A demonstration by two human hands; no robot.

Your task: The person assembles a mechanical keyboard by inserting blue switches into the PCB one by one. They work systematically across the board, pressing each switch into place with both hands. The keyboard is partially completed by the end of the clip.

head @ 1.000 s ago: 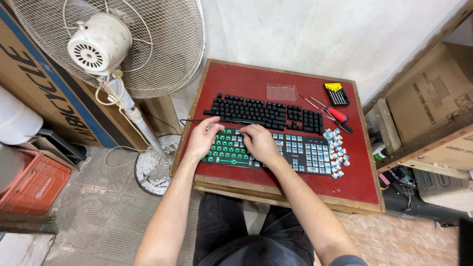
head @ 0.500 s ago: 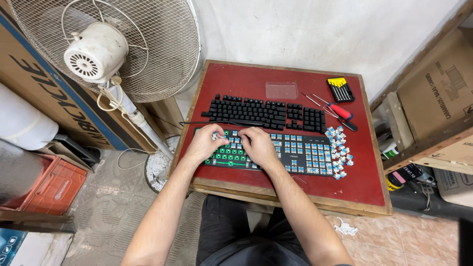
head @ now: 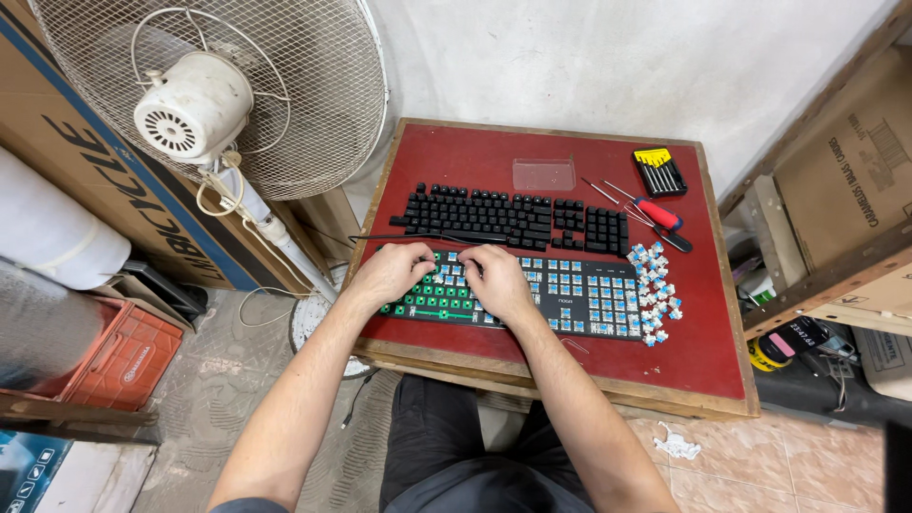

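The left hand (head: 394, 273) and right hand (head: 499, 280) are bare, with no gloves, rings or watch. Both arms are bare up to short grey sleeves (head: 247, 505). The person wears dark grey trousers (head: 446, 456).

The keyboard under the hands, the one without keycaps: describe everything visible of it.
The stripped keyboard is a dark, flat board lying level near the front edge of the red-topped table. Blue switches stand in rows over its right part; its left part shows bare green. The left hand and right hand rest on its left half. The keycap set lies just behind it, loose switches at its right end.
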